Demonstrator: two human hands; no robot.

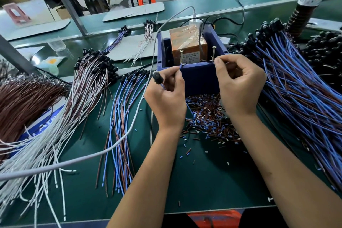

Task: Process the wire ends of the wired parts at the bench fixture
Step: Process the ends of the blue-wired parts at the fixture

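Both forearms are reaching from the near edge across the green bench mat. Left hand [166, 96] is pinching a blue wire [179, 68] of a black-capped wired part [157, 78] at the near rim of the blue plastic fixture box [199, 76]; right hand [238, 83] is pinching at the right screw [214, 52], its wire too fine to see. Judged step: stripping an end. Next move likely calls for a steady pull. Short insulation offcuts [209, 116] are littering the mat.

The orange box's label [190, 57] is too small to read.
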